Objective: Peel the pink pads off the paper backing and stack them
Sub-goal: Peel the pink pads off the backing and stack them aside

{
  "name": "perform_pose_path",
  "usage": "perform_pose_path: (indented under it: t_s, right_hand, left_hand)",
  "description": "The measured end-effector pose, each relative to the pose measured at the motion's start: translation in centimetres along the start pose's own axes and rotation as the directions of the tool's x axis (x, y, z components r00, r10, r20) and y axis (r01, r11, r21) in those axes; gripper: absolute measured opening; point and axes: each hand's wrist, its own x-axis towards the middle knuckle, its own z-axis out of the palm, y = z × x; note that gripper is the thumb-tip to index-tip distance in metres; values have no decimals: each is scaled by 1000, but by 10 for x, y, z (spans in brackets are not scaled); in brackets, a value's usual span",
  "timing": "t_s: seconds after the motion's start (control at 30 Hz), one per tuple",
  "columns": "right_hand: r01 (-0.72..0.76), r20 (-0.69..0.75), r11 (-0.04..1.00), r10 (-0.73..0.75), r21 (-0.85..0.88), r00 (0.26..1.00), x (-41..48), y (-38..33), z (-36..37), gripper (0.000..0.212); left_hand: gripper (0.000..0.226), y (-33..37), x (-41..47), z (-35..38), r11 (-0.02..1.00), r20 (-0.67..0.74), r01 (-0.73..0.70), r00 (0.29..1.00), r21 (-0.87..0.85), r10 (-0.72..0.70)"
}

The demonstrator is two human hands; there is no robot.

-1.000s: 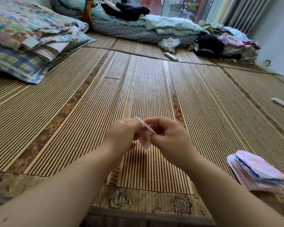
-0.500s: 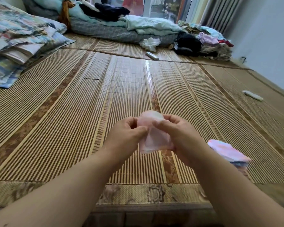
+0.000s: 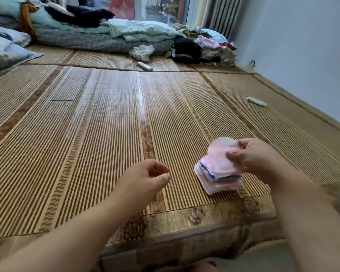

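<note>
A stack of pink pads (image 3: 216,179) with blue edges showing lies on the bamboo mat (image 3: 106,144) near its front border. My right hand (image 3: 251,156) pinches one pink pad (image 3: 220,152) between thumb and fingers and holds it right over the stack, touching or almost touching its top. My left hand (image 3: 147,175) hovers over the mat to the left of the stack, fingers loosely curled, with nothing visible in it. No paper backing is visible.
Folded quilts and a pile of clothes (image 3: 202,48) line the far side, pillows (image 3: 6,48) lie at the left. A white remote (image 3: 144,66) and a small white object (image 3: 256,101) rest on the mat. A wall (image 3: 302,55) runs along the right.
Both hands held the pad together in front of me; now my left hand has let go and my right hand has carried the pad right, onto the stack. The view has turned right.
</note>
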Motion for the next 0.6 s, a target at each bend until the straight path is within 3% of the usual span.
perform_pose_path:
  t_s: [0.2,0.47,0.6]
  right_hand:
    - [-49,30,999,49,-5,998,-2,6,5,25]
    - [-24,4,967,26,-255,1000,-10,2,13,67]
    - [-109,86,920,152,-378,985,-13,3,9,83]
  left_hand:
    - [3,-2,-1,18,989,36,-4,999,150,-1]
    - [1,-1,-4,30,981,68,-8,998,192,-5]
    - [1,-2,-5,32,985,57,-9,998,170,0]
